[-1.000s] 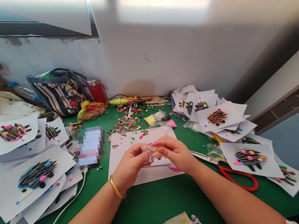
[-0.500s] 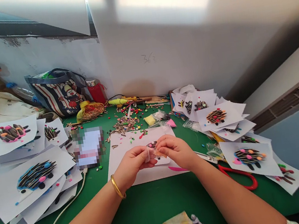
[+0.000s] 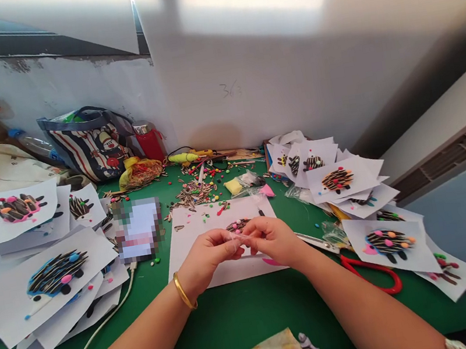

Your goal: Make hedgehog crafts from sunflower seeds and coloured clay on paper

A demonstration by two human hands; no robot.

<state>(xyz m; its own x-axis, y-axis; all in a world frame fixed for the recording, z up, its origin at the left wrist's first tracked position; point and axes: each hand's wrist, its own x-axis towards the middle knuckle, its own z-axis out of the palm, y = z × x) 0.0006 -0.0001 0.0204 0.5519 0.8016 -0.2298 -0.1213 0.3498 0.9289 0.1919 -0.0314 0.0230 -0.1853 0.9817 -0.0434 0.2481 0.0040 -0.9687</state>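
My left hand (image 3: 211,257), with a gold bangle at the wrist, and my right hand (image 3: 272,242) meet over the white paper (image 3: 182,247). Both pinch a small crumpled clear plastic wrapper (image 3: 237,237), which looks pinkish between the fingertips. Whatever it may contain is too small to make out. Just behind the fingers, a hedgehog picture made of striped sunflower seeds (image 3: 237,226) with pink dots is partly hidden. A flat bright pink piece (image 3: 270,262) lies on the paper by my right hand.
Red-handled scissors (image 3: 375,276) lie right of my right forearm. Finished seed pictures are stacked at left (image 3: 67,277) and right (image 3: 387,241). A phone (image 3: 139,230) with a cable lies left. Loose seeds (image 3: 194,195), a yellow clay packet (image 3: 234,186) and a striped bag (image 3: 87,144) stand farther back.
My fingertips have drawn closer together, and the wrapper is bunched narrower between them. My right hand has shifted slightly left, uncovering more of the seed hedgehog.
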